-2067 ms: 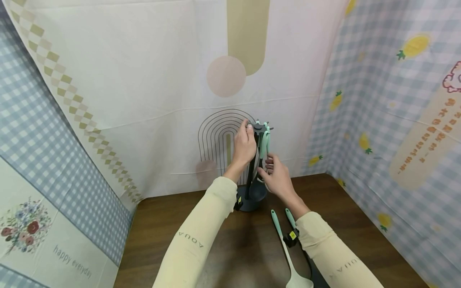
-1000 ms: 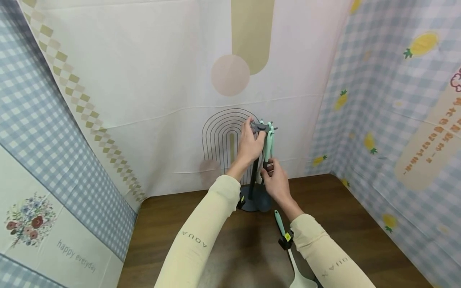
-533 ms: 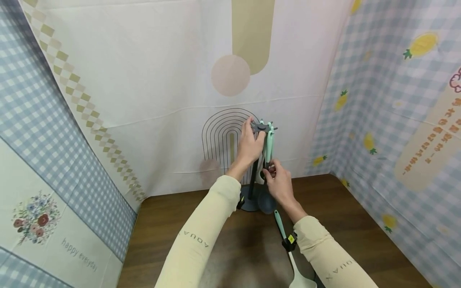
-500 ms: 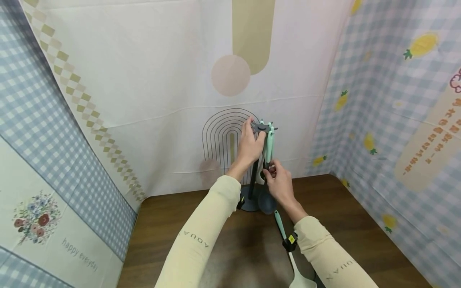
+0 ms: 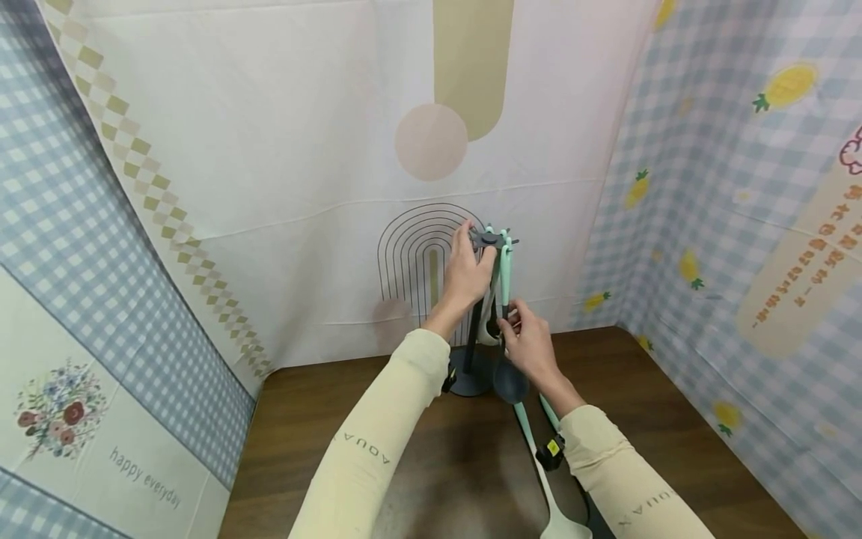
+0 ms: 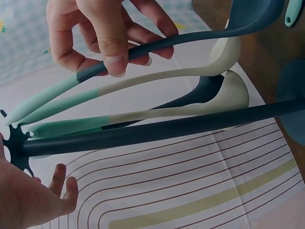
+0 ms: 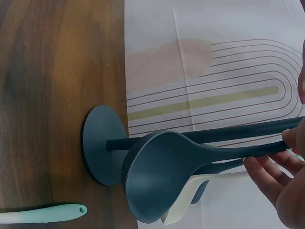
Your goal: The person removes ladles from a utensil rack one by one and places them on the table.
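Observation:
My left hand holds the hooked top of a dark utensil stand, its thumb and fingers around the hub. Lower down, my right hand pinches the handle of a dark blue ladle between thumb and fingers. The ladle's mint-green grip end reaches up to the hooks, and its bowl is tilted out in front of the round base, as the right wrist view shows. Behind it in the left wrist view hang a cream ladle, a second cream utensil and a dark one.
On the brown wooden table lies a cream turner with a green handle. Beside it another green-handled utensil is partly covered by my right forearm. A printed cloth hangs close behind the stand.
My right hand has shifted a little right and down, drawing the ladle's bowl right, away from the stand's post. Over the last second my left hand has stayed in place on the stand's top.

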`<state>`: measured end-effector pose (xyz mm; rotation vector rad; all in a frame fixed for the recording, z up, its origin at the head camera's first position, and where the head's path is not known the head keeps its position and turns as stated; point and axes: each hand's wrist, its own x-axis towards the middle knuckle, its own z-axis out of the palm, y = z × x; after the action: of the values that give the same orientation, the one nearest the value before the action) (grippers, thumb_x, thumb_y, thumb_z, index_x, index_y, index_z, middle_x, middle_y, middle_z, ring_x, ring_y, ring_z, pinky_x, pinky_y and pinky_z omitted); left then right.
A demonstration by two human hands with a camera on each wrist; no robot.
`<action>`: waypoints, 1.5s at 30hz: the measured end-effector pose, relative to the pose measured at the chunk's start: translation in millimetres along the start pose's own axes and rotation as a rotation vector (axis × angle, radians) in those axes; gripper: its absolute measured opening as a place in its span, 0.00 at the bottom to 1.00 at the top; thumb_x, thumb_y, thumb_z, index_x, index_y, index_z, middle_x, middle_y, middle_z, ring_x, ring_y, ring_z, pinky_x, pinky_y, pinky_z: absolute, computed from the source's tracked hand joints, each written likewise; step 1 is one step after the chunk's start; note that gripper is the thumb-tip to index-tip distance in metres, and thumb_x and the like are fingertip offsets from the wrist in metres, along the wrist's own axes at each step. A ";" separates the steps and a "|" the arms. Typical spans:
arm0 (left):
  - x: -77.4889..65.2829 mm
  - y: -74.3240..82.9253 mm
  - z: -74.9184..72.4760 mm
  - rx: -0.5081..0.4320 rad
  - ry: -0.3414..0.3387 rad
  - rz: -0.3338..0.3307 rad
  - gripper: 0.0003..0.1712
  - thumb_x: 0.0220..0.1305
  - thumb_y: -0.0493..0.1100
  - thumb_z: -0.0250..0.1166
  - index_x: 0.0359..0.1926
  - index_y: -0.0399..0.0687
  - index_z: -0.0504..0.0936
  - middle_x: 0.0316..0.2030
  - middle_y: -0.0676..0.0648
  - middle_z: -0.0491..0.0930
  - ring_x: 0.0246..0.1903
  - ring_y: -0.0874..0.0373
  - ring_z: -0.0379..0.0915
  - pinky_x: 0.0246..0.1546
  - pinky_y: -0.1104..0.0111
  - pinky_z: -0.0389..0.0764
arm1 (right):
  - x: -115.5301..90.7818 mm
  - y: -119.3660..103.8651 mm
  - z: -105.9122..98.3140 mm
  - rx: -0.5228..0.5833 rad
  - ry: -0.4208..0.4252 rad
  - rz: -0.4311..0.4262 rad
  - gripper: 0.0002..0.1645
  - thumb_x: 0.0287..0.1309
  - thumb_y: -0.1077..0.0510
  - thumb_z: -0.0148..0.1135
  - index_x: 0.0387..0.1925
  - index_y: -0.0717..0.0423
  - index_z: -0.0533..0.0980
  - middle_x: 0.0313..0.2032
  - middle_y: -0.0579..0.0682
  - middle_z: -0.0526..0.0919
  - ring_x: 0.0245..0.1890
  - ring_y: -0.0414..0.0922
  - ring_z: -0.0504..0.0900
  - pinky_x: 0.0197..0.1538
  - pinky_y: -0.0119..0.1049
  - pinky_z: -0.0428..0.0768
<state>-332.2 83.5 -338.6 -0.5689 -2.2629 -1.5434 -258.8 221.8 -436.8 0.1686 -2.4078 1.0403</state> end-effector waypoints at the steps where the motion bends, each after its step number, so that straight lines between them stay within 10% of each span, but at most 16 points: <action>1: 0.0 0.2 0.0 0.002 -0.002 0.002 0.40 0.77 0.49 0.52 0.84 0.46 0.54 0.80 0.45 0.58 0.66 0.43 0.72 0.63 0.50 0.76 | 0.0 0.4 -0.6 0.000 -0.002 -0.001 0.10 0.74 0.61 0.65 0.52 0.59 0.76 0.36 0.58 0.86 0.35 0.54 0.87 0.41 0.52 0.86; 45: -0.4 -1.8 0.5 0.010 -0.014 0.009 0.40 0.77 0.50 0.51 0.84 0.46 0.52 0.80 0.45 0.56 0.65 0.45 0.74 0.61 0.52 0.79 | -9.0 2.1 -4.6 0.028 0.068 -0.014 0.11 0.70 0.61 0.69 0.49 0.60 0.77 0.36 0.57 0.86 0.36 0.55 0.88 0.41 0.52 0.85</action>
<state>-332.9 83.4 -340.4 -0.5880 -2.2741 -1.5272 -249.8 225.8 -440.0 0.1573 -2.3293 1.0566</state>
